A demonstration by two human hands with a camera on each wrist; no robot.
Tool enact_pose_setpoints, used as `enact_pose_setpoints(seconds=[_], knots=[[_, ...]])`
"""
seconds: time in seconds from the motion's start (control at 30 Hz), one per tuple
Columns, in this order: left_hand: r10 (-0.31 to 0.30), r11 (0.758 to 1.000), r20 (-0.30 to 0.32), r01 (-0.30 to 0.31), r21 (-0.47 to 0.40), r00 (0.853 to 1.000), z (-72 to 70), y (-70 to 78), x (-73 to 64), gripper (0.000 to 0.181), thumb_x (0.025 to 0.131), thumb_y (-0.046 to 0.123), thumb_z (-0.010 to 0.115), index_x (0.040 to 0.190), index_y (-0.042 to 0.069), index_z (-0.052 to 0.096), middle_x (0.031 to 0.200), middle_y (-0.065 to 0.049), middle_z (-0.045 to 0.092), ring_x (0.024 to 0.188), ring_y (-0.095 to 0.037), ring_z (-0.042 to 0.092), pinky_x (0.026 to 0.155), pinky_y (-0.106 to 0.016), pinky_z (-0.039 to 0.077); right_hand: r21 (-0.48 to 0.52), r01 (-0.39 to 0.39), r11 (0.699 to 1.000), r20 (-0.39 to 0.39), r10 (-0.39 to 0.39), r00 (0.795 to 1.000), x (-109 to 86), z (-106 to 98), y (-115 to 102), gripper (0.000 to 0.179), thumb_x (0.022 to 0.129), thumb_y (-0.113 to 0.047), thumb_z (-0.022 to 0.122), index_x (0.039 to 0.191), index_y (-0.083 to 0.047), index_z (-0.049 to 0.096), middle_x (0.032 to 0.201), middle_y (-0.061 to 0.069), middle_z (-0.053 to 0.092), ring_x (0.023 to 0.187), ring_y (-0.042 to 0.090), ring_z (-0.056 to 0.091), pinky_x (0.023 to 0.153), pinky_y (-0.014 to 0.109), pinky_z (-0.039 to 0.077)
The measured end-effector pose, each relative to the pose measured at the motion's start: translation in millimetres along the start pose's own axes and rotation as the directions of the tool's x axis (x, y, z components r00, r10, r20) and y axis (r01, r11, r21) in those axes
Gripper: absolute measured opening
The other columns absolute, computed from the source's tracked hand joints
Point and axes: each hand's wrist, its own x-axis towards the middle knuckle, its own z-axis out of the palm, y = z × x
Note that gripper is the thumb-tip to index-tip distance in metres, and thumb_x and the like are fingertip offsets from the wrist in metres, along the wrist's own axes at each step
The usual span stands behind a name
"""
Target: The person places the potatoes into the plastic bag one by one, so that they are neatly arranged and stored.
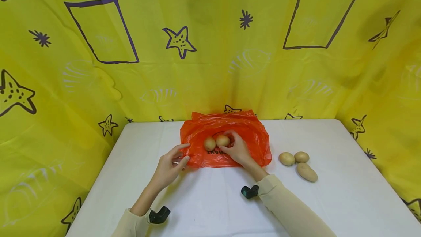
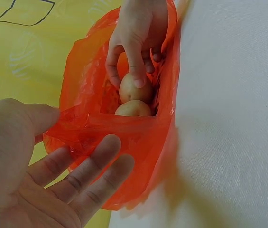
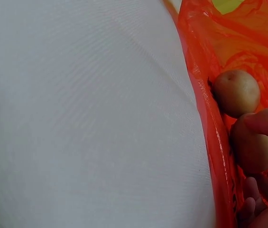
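Note:
An orange-red plastic bag (image 1: 197, 159) lies with its mouth spread, dark lettering on its near side. Two round, light-brown potatoes sit side by side in it: the left potato (image 1: 209, 143) and the right potato (image 1: 223, 140). My right hand (image 1: 239, 152) reaches into the bag and grips the right potato, the thumb (image 3: 266, 123) across it in the right wrist view. At the bag's left edge, my left hand (image 1: 166, 168) holds the film at the rim (image 2: 81, 118). Its other fingers (image 2: 100, 166) are spread over the plastic in the left wrist view.
Three more potatoes lie grouped right of the bag: a left one (image 1: 287, 158), a back one (image 1: 301, 157) and a longer front one (image 1: 307, 172). Everything rests on a white-covered table (image 1: 210, 207). A yellow patterned curtain (image 1: 210, 76) encloses the back and sides.

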Motion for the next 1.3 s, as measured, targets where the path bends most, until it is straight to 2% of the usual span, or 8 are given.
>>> enact_pose_setpoints(seconds=[0.5, 0.77, 0.97, 1.3], knots=[[-0.015, 1.000, -0.020, 0.015, 0.011, 1.000, 0.9, 0.9, -0.4, 0.042, 0.096, 0.005, 0.071, 0.137, 0.008, 0.062, 0.094, -0.013, 0.074, 0.075, -0.036, 0.072, 0.061, -0.025, 0.058, -0.001, 0.034, 0.999, -0.001, -0.034, 0.999, -2.1, -1.3, 0.1, 0.050, 0.084, -0.012, 0.085, 0.126, -0.009, 0.058, 0.111, 0.010, 0.065, 0.085, 0.021, 0.059, 0.075, 0.032, 0.049], [-0.010, 1.000, -0.015, 0.011, 0.010, 1.000, 1.4, 2.1, -1.7, 0.042, 0.096, 0.006, 0.072, 0.137, 0.008, 0.062, 0.095, -0.014, 0.075, 0.076, -0.033, 0.073, 0.061, -0.025, 0.058, 0.003, 0.026, 1.000, 0.021, -0.026, 0.999, -3.3, -1.8, -0.9, 0.052, 0.086, -0.012, 0.084, 0.129, -0.009, 0.056, 0.118, 0.011, 0.063, 0.095, 0.025, 0.057, 0.080, 0.034, 0.049], [-0.031, 0.999, -0.010, 0.031, 0.019, 0.999, 0.8, 2.7, -2.4, 0.042, 0.097, 0.008, 0.071, 0.138, 0.009, 0.061, 0.096, -0.016, 0.074, 0.076, -0.030, 0.073, 0.062, -0.024, 0.057, -0.008, 0.025, 1.000, 0.028, -0.025, 0.999, -3.5, -1.5, 0.1, 0.054, 0.086, -0.013, 0.084, 0.131, -0.009, 0.055, 0.123, 0.011, 0.063, 0.103, 0.028, 0.058, 0.088, 0.041, 0.050], [-0.020, 1.000, -0.005, 0.020, 0.018, 1.000, 0.3, 4.3, -1.9, 0.041, 0.098, 0.009, 0.071, 0.137, 0.010, 0.062, 0.097, -0.016, 0.074, 0.075, -0.026, 0.072, 0.063, -0.024, 0.058, 0.013, 0.041, 0.999, 0.043, -0.042, 0.998, -5.2, -5.2, -2.3, 0.057, 0.086, -0.013, 0.084, 0.134, -0.008, 0.055, 0.120, 0.012, 0.064, 0.092, 0.025, 0.059, 0.079, 0.033, 0.052]])
